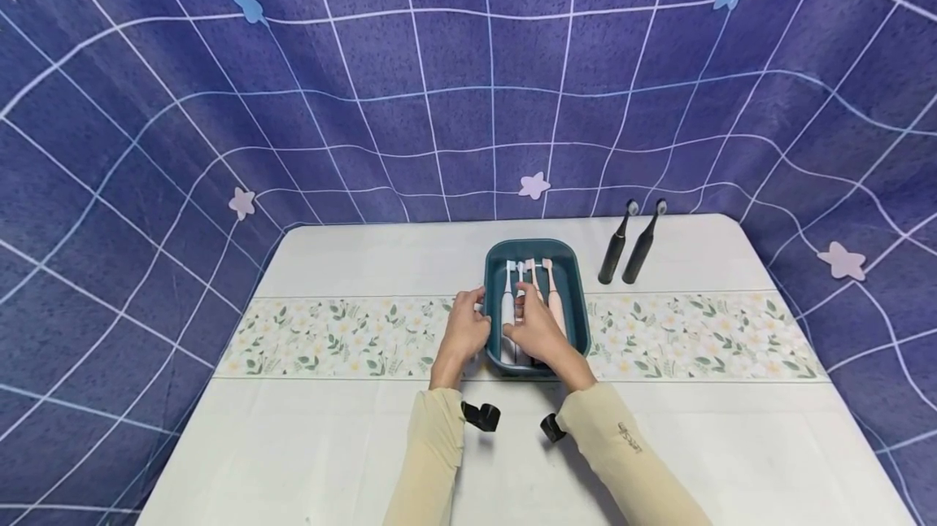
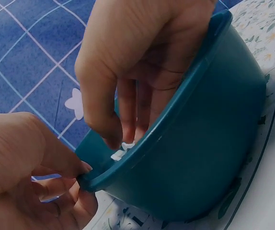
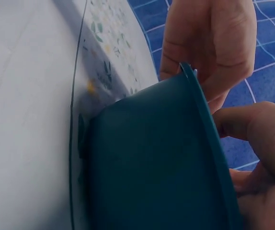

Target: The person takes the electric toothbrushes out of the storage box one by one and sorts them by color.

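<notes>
A dark teal bin [image 1: 583,323] stands on the table with several upright-headed electric toothbrushes inside, lying lengthwise. A white toothbrush [image 1: 508,306] is at the left and a pink toothbrush [image 1: 554,298] at the right. My left hand [image 1: 466,329] pinches the bin's rim [image 2: 154,132] on the left side, thumb against one face and fingers against the other. My right hand [image 1: 540,331] reaches down into the bin over the middle toothbrushes, fingers bent. Whether its fingertips pinch a handle is hidden; white bristle heads [image 2: 122,152] show near them.
Two black electric toothbrushes [image 1: 613,254] lie side by side to the right of the bin, heads toward the back. A floral band [image 1: 329,339] crosses the white table [image 1: 329,445]. A blue grid-patterned curtain [image 1: 366,119] hangs behind and at both sides.
</notes>
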Motion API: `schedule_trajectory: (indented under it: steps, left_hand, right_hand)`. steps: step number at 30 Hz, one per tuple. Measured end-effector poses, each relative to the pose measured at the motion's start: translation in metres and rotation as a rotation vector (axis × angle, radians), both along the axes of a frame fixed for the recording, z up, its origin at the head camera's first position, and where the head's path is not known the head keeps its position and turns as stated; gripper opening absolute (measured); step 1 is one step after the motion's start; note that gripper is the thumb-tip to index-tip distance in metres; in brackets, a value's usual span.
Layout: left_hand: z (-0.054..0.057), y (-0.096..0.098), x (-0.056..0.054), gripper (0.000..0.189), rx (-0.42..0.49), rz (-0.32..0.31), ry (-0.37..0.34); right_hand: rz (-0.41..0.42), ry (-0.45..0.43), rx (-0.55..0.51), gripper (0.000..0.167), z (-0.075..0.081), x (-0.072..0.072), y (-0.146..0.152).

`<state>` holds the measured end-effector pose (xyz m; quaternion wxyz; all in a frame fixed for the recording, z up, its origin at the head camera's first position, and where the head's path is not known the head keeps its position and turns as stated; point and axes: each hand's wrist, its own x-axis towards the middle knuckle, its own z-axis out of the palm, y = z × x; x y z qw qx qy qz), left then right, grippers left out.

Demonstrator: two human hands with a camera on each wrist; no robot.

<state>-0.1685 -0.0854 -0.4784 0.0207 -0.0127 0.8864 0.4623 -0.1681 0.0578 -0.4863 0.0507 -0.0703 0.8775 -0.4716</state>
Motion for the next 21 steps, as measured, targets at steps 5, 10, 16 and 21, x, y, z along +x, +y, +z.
schedule_trajectory:
  steps: [5,10,16,21]
  left_hand:
    - [0.0,0.0,-0.001,0.054,-0.003,-0.002,0.006]
    - [0.001,0.0,-0.002,0.054,-0.001,-0.013,0.002]
    - [0.001,0.0,-0.002,0.053,0.0,-0.023,-0.005]
    - [0.0,-0.001,-0.002,0.053,0.005,-0.022,-0.001]
  right_hand:
    - [0.035,0.0,0.041,0.074,0.005,-0.001,-0.003]
    - [0.05,-0.023,0.098,0.073,0.01,-0.002,-0.007]
    - [0.051,-0.087,0.2,0.069,0.018,-0.008,-0.012]
    - [0.072,-0.14,0.276,0.068,0.021,-0.013,-0.017]
